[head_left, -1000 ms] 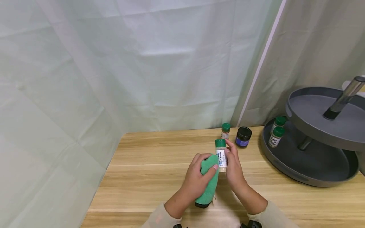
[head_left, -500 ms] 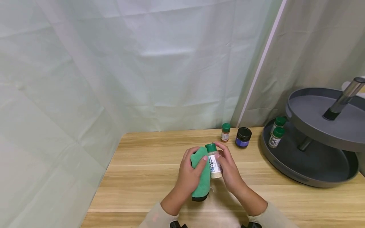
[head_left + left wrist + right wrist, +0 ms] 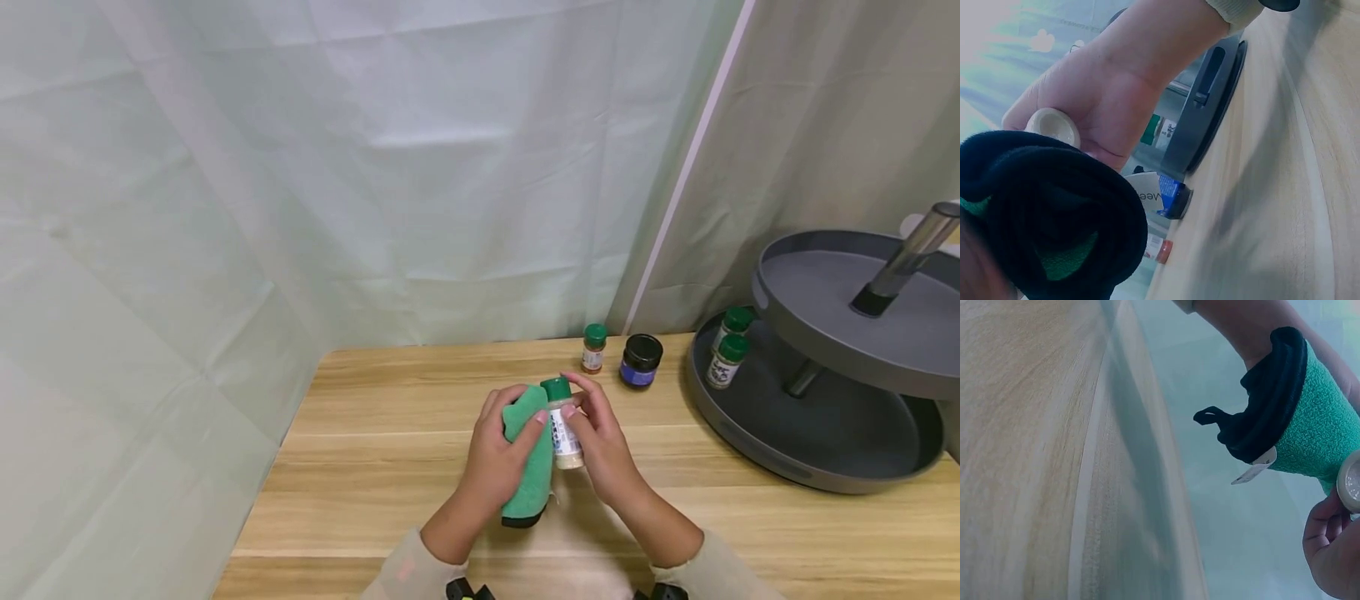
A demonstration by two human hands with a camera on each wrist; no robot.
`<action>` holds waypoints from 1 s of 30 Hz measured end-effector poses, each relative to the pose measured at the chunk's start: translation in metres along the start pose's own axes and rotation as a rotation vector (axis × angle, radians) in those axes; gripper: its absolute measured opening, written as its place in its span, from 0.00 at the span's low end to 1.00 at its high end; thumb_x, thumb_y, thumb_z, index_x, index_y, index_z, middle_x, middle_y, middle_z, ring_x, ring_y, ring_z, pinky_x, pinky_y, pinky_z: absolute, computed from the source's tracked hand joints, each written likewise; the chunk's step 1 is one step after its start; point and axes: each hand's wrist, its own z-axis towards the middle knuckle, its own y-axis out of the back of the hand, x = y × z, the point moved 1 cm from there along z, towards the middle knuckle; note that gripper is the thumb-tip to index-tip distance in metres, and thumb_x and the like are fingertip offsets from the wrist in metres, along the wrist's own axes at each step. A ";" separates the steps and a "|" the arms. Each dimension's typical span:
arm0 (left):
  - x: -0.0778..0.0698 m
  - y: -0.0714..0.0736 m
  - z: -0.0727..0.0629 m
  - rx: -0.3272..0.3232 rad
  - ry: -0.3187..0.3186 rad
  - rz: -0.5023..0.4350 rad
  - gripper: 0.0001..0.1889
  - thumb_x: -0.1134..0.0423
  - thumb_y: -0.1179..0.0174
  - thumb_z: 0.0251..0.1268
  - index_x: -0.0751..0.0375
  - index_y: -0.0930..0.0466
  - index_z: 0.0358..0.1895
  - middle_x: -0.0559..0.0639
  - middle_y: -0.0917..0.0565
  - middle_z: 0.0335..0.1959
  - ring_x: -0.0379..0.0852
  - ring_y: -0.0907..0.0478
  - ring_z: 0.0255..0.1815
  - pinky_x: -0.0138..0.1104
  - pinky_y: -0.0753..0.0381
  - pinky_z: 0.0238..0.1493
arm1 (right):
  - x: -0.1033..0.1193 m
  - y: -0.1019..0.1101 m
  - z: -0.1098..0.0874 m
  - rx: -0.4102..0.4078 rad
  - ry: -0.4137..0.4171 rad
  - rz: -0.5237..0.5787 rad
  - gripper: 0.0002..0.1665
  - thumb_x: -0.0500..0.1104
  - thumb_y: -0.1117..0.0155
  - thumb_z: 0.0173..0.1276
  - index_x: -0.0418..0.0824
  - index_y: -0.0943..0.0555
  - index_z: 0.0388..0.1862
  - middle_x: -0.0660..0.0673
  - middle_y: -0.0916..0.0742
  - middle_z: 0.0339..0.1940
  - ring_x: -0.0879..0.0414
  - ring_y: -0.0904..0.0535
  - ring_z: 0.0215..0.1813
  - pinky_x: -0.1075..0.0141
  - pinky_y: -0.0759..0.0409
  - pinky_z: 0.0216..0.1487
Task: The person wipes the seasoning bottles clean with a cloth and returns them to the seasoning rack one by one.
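Observation:
In the head view my left hand grips a rolled green cloth with a black edge. My right hand holds a seasoning bottle with a green cap and white label, its fingers around the side and near the cap. The cloth lies against the bottle's left side, above the table. In the left wrist view the cloth's dark rolled end hides most of my left hand, and the bottle's pale base shows behind it. A loop and a white tag hang from the cloth in the right wrist view.
A small green-capped bottle and a black-lidded jar stand near the table's back edge. To the right is a two-tier grey turntable rack, with two green-capped bottles on its lower tier. A pale curtain hangs behind the wooden table.
Both hands have moved left and slightly nearer with the cloth and bottle, mostly in the first half second. The bottle leans a little more, and the small bottle behind is now fully visible.

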 end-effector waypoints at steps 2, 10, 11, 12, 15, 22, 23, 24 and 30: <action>0.000 -0.001 -0.001 0.015 -0.006 0.016 0.18 0.47 0.38 0.71 0.39 0.25 0.61 0.44 0.24 0.52 0.45 0.24 0.49 0.37 0.20 0.47 | -0.001 0.000 0.001 -0.018 0.008 -0.002 0.25 0.40 0.54 0.82 0.48 0.38 0.75 0.42 0.25 0.48 0.58 0.22 0.44 0.67 0.17 0.41; 0.000 -0.010 -0.008 0.133 -0.057 0.112 0.19 0.46 0.39 0.71 0.40 0.25 0.62 0.45 0.26 0.47 0.41 0.26 0.43 0.32 0.22 0.41 | 0.000 0.005 0.003 -0.130 -0.063 0.004 0.25 0.43 0.56 0.83 0.45 0.41 0.75 0.45 0.26 0.51 0.60 0.23 0.48 0.71 0.20 0.46; 0.000 -0.011 -0.009 0.146 -0.067 0.117 0.19 0.47 0.39 0.71 0.40 0.24 0.62 0.45 0.25 0.47 0.41 0.26 0.43 0.32 0.22 0.41 | 0.001 0.006 0.004 -0.148 -0.073 0.007 0.25 0.43 0.57 0.84 0.44 0.41 0.75 0.45 0.26 0.52 0.61 0.24 0.50 0.72 0.20 0.48; -0.001 -0.012 -0.010 0.154 -0.074 0.124 0.19 0.47 0.39 0.71 0.40 0.24 0.62 0.44 0.25 0.47 0.40 0.26 0.43 0.32 0.22 0.40 | 0.001 0.007 0.004 -0.163 -0.081 0.007 0.25 0.44 0.57 0.84 0.43 0.41 0.76 0.46 0.26 0.53 0.61 0.24 0.51 0.72 0.21 0.49; -0.001 -0.015 -0.011 0.157 -0.084 0.130 0.19 0.47 0.38 0.70 0.40 0.24 0.62 0.43 0.25 0.47 0.40 0.26 0.42 0.32 0.22 0.40 | 0.002 0.009 0.005 -0.174 -0.093 0.007 0.26 0.44 0.61 0.84 0.40 0.42 0.76 0.46 0.27 0.56 0.61 0.27 0.52 0.73 0.24 0.50; 0.000 -0.013 -0.009 0.114 -0.053 0.108 0.19 0.46 0.40 0.72 0.42 0.25 0.62 0.45 0.25 0.47 0.40 0.25 0.43 0.32 0.20 0.40 | 0.004 0.008 0.004 -0.120 -0.126 -0.009 0.27 0.47 0.70 0.84 0.42 0.42 0.76 0.39 0.27 0.58 0.60 0.23 0.48 0.70 0.22 0.50; 0.000 -0.012 -0.008 0.100 -0.048 0.107 0.19 0.46 0.40 0.72 0.41 0.25 0.62 0.45 0.25 0.47 0.40 0.25 0.43 0.32 0.20 0.41 | 0.004 0.007 0.003 -0.107 -0.124 0.003 0.26 0.46 0.69 0.84 0.42 0.42 0.76 0.39 0.27 0.57 0.60 0.23 0.48 0.69 0.21 0.49; 0.001 -0.011 -0.007 0.087 -0.042 0.102 0.19 0.46 0.40 0.72 0.41 0.25 0.62 0.45 0.25 0.47 0.41 0.25 0.44 0.32 0.21 0.41 | 0.004 0.006 0.003 -0.095 -0.124 0.015 0.26 0.45 0.68 0.84 0.42 0.42 0.76 0.40 0.27 0.57 0.59 0.22 0.48 0.69 0.21 0.49; 0.002 -0.005 -0.001 0.015 0.000 0.027 0.17 0.48 0.39 0.72 0.39 0.25 0.60 0.44 0.24 0.52 0.44 0.24 0.49 0.36 0.21 0.47 | 0.004 0.001 0.001 -0.031 -0.089 0.061 0.24 0.41 0.60 0.82 0.42 0.40 0.74 0.44 0.26 0.49 0.58 0.21 0.45 0.66 0.18 0.44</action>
